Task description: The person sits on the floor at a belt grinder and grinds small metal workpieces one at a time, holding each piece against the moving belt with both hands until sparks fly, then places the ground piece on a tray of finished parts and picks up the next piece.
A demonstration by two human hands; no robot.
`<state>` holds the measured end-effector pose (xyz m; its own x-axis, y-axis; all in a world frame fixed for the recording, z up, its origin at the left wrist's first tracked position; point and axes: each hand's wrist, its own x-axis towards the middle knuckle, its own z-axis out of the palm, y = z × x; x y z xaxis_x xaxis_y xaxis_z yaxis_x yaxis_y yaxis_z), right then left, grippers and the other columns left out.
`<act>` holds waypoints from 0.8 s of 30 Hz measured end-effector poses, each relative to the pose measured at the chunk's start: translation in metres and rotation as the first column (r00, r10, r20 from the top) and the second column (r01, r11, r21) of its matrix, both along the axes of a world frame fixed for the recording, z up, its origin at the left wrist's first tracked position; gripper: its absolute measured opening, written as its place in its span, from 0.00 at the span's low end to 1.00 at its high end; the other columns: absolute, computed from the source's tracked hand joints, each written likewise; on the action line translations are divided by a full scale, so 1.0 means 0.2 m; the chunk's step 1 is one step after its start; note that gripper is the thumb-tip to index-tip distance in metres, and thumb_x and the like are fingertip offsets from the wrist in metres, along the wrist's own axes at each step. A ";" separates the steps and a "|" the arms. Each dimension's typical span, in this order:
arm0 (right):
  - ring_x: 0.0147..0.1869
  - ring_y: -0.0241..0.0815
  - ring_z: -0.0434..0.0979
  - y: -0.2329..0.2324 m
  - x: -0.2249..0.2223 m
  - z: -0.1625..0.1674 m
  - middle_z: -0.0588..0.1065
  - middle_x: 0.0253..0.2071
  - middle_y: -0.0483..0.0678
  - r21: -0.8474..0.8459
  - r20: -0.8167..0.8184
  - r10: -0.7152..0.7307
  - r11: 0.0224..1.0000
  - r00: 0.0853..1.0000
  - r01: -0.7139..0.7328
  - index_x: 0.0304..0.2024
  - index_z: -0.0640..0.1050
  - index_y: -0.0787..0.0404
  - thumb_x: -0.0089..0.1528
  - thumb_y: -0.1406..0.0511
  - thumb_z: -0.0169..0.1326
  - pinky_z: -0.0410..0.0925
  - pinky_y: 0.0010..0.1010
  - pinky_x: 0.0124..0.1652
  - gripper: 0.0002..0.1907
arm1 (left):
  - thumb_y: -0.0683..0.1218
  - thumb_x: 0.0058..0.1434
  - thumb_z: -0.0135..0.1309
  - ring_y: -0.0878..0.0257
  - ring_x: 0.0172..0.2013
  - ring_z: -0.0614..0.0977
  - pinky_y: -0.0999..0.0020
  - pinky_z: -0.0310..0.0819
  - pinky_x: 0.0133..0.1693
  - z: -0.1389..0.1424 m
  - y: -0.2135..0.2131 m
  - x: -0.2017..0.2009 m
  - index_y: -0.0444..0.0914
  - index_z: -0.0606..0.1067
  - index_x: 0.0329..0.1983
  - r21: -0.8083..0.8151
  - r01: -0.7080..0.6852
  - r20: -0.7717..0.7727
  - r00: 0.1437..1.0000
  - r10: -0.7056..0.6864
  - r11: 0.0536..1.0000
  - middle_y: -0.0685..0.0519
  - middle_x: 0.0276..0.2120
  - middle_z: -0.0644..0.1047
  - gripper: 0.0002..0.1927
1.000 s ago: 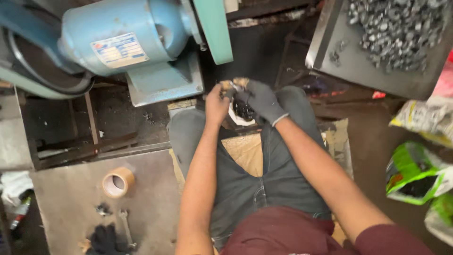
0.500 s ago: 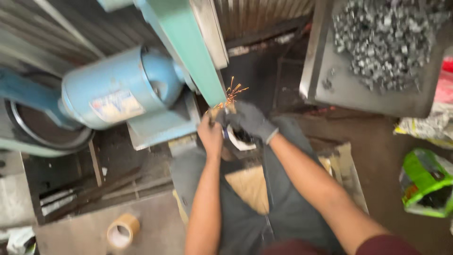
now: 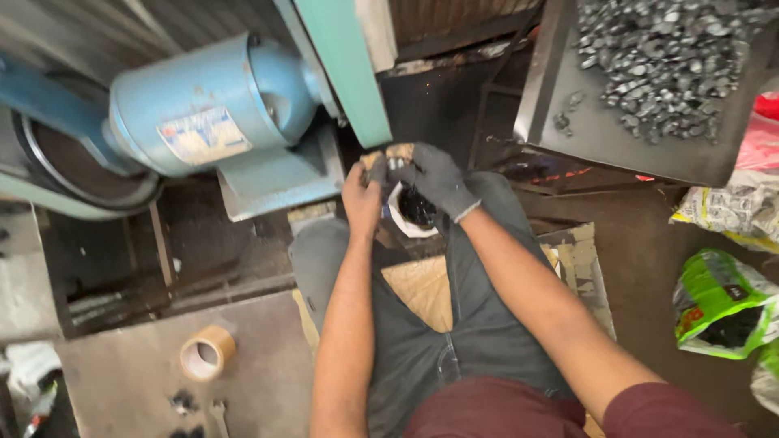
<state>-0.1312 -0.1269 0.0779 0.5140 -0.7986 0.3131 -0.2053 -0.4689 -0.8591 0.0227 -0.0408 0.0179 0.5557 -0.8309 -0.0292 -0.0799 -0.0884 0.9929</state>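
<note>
Hands — two (one gloved) (image 3: 438,182) — pinch one small metal piece (image 3: 395,164).

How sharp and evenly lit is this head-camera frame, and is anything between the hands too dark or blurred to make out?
Head view: mostly sharp, soft daylight, no harsh glare; the blue cylindrical motor housing and the tray of grey metal pieces read clearly. The small part between the bare left hand and the dark-gloved right hand is shadowed and indistinct; the recess behind is nearly black.
</note>
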 end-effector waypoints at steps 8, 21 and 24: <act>0.39 0.31 0.77 -0.02 -0.02 -0.13 0.79 0.39 0.43 0.720 0.170 -0.220 0.693 0.961 0.031 0.48 0.80 0.63 0.62 0.60 0.62 0.71 0.25 0.36 0.16 | 0.49 0.70 0.50 0.51 0.47 0.80 0.61 0.73 0.46 -0.10 -0.04 -0.06 0.31 0.75 0.57 0.132 0.120 -0.546 0.837 -0.029 0.984 0.42 0.49 0.78 0.19; 0.42 0.31 0.76 -0.16 0.02 -0.14 0.78 0.40 0.42 0.672 0.338 -0.190 0.734 0.922 -0.095 0.49 0.79 0.63 0.65 0.59 0.60 0.71 0.26 0.42 0.16 | 0.54 0.68 0.50 0.49 0.65 0.74 0.51 0.66 0.65 -0.03 0.00 -0.01 0.34 0.67 0.68 -0.173 0.170 -0.806 0.542 -0.239 0.970 0.45 0.64 0.73 0.29; 0.50 0.37 0.80 -0.21 -0.21 -0.09 0.81 0.46 0.46 0.213 0.146 -0.164 0.968 0.976 0.131 0.50 0.81 0.61 0.66 0.56 0.62 0.72 0.32 0.50 0.17 | 0.50 0.69 0.48 0.55 0.48 0.82 0.60 0.74 0.50 0.01 0.03 0.01 0.32 0.75 0.61 0.099 0.316 -0.531 0.819 -0.218 0.944 0.48 0.49 0.82 0.22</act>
<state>-0.1739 -0.1681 0.0602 0.3415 -0.9167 0.2073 -0.1102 -0.2580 -0.9598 0.0237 -0.0345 0.0197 0.1788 -0.8980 -0.4020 0.3827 -0.3129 0.8693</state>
